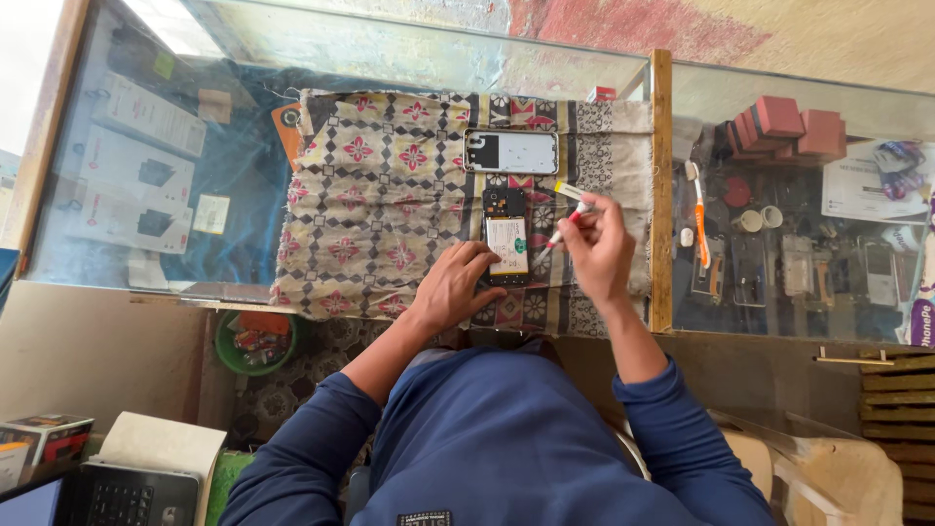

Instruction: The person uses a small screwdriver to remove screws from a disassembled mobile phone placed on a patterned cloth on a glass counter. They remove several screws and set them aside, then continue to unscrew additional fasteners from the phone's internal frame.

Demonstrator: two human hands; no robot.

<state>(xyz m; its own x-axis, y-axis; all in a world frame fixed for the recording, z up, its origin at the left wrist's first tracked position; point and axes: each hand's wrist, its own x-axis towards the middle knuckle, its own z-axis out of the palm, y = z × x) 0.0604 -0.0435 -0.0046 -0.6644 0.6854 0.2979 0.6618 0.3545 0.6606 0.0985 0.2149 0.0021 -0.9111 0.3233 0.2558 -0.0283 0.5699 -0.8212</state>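
A: Start nearest the person. What do the hands show?

B: The left hand (450,285) lies on the lower end of an opened phone (507,237), fingers bent and close together, pressing its edge; the fingertips partly cover the phone's bottom. The right hand (598,248) has its fingers pinched on a small red-and-white tool (563,231), its tip pointing at the phone's right side. Whether the tip touches is too small to tell.

A: And the phone itself?

B: It lies back-open on a patterned cloth (380,195), near the cloth's middle-right, with a white battery showing.

A: Farther out?

B: Just above it lies the removed back cover (511,152), pale inner side up. The cloth is spread on a glass counter (243,117). Boxes under the glass are blurred by reflection. To the right, past a wooden divider (662,185), an orange toothbrush (699,209) lies on the glass; red boxes (789,122) sit beyond, and the things underneath are hard to make out.
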